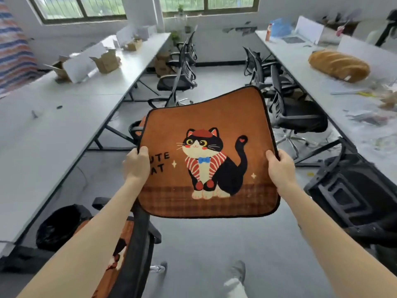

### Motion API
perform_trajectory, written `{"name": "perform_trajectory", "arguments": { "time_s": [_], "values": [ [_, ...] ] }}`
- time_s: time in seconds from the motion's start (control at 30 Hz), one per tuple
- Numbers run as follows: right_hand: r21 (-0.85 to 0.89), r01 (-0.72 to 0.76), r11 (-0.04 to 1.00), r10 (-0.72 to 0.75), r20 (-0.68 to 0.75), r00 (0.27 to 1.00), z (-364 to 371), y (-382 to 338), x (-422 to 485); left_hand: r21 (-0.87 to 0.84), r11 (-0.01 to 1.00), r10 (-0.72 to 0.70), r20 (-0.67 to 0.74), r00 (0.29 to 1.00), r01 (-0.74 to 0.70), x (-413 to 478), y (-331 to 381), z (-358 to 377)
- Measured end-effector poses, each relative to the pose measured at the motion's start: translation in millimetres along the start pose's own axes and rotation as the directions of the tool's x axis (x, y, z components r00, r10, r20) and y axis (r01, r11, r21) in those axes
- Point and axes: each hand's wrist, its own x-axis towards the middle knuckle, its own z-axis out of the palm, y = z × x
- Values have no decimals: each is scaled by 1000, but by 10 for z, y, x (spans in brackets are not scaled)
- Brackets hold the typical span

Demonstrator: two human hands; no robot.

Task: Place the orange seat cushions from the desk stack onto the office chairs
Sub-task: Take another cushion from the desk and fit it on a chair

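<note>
- The left thumb [143, 152] is laid flat on the printed face of the orange seat cushion [214, 134] at its nine o'clock edge. The remaining fingers are hidden behind the fabric, so the left hand [136, 168] is seen clamped on that edge.
- The right thumb [271, 156] is pressed on the face at the three o'clock edge in the same way, and the right hand [281, 168] is wrapped round the border.
- The cushion is held up in the air between both hands, over the grey aisle floor, with its printed face turned towards the camera (a cat in a red beret and blue bow tie is shown on it).
- At seven o'clock from it, the nearest office chair [137, 244] is seen from behind, and a second orange cushion [120, 239] lies on its seat.
- At ten o'clock, an orange patch [140, 124] is glimpsed on another chair, mostly covered by the held cushion.
- More black chairs [300, 119] are lined up from twelve to two o'clock.
- The aisle is flanked by the left desk [53, 117] at nine o'clock and the right desk [322, 87] at three.
- Cardboard boxes [106, 61] are set at eleven o'clock, and a loaf-shaped pillow [339, 65] at two.
</note>
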Motion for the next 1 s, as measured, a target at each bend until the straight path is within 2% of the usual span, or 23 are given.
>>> {"name": "perform_trajectory", "arguments": {
  "time_s": [0.1, 0.23, 0.33, 0.47, 0.53, 0.6, 0.67, 0.77, 0.87, 1.0],
  "values": [
    [13, -17, 1000, 17, -11, 1000, 77, 74, 850, -29, 999, -41, 10, 999, 41, 608, 193, 654],
    [-94, -48, 994, 47, -11, 999, 232, 53, 2077, 36, 999, -42, 47, 998, 41, 1399, 644, 1437],
    [-160, -95, 982, 96, -5, 995, 380, -95, 2869, 107, 989, -114, 124, 986, 100, 2029, 850, 1850],
    [-131, -206, 970, 216, 64, 974, 608, -262, 3876, 31, 963, -265, 271, 925, 267, 2862, 981, 2325],
    [-173, -262, 949, 286, 129, 950, 755, -292, 4407, 39, 956, -287, 333, 898, 291, 3285, 1018, 2557],
    [-244, -253, 936, 302, 190, 934, 959, -294, 4921, 82, 960, -279, 389, 878, 268, 3732, 1077, 2802],
    [-364, -182, 913, 268, 200, 942, 1182, -283, 5362, 100, 971, -238, 434, 869, 216, 4139, 1182, 3060],
    [-591, -96, 801, 227, 152, 962, 1571, -297, 6023, 130, 978, -204, 477, 855, 161, 4797, 1409, 3525],
    [-614, -118, 781, 187, 50, 981, 1953, -487, 6767, 149, 983, -167, 511, 843, 105, 5626, 1692, 3995],
    [-606, -11, 795, -2, -20, 1000, 2189, -775, 7552, 208, 973, -189, 468, 863, 100, 6454, 2072, 4419]
  ]
}}
